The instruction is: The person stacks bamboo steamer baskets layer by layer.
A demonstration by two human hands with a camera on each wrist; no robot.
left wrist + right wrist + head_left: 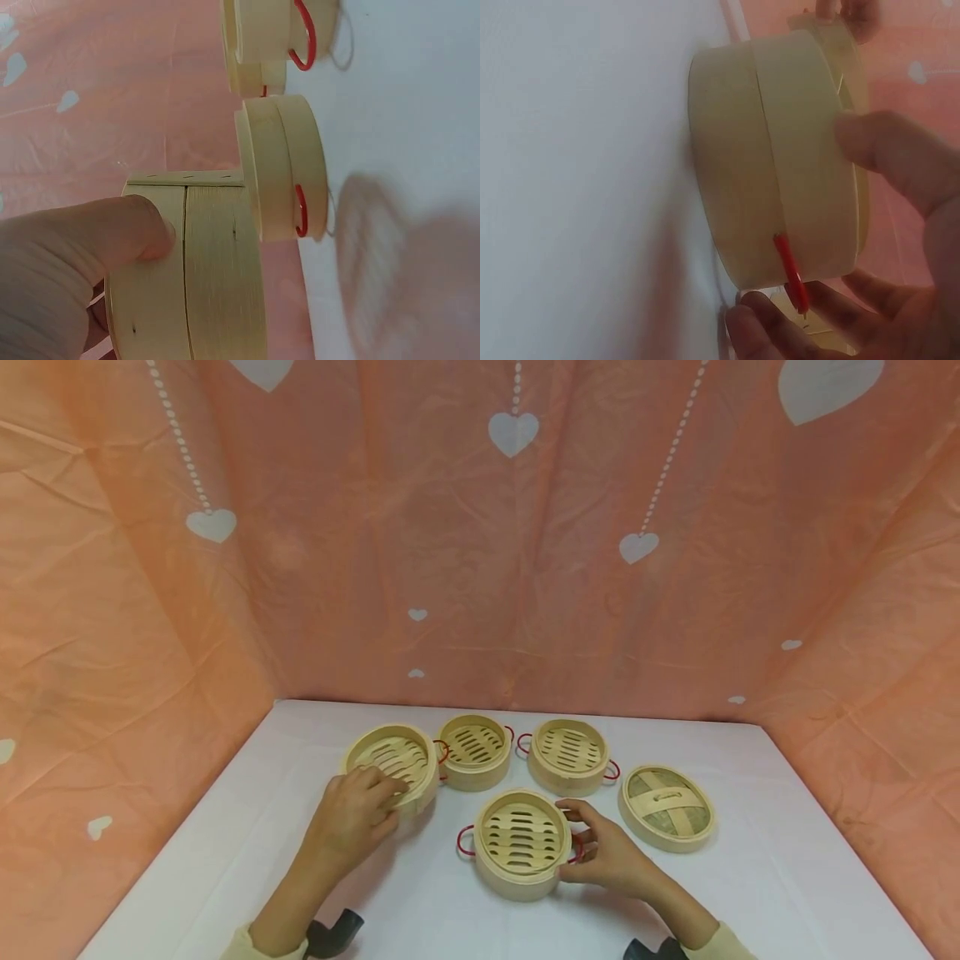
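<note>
My left hand grips a round bamboo steamer basket by its near rim. In the left wrist view the thumb presses on the outer wall of this basket, which is held above the white table; its fingers are partly hidden. At front centre, another bamboo steamer basket with red loop handles stands on the table. My right hand holds its right side. In the right wrist view the thumb lies at the rim of that basket, and the other fingers are around the red handle.
Behind stand two more steamer baskets, one at back left and one at back right, both with red handles. A woven bamboo lid lies at the right. Pink cloth with white hearts encloses the white table.
</note>
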